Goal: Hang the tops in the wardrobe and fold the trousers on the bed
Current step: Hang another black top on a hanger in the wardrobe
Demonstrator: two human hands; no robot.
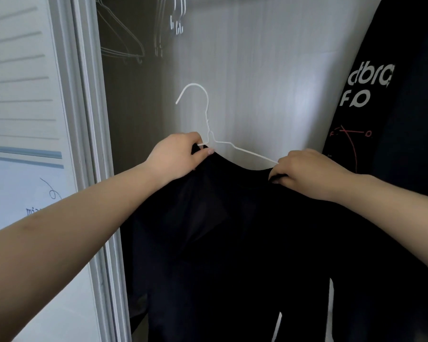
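A black top (232, 230) hangs in front of me inside the open wardrobe, its neckline around a white wire hanger (208, 119). The hanger's hook points up and left, free of any rail. My left hand (178, 155) pinches the top's left shoulder together with the hanger's left arm. On the other side, my right hand (307, 172) grips the right shoulder fabric where the hanger's right arm ends. The lower parts of the hanger are hidden under the cloth.
Several empty wire hangers (124, 43) hang at the upper left of the wardrobe. A dark printed top (381, 107) hangs at the right edge. The wardrobe's sliding door (35, 144) stands to my left, and its pale back wall (269, 82) is behind the hanger.
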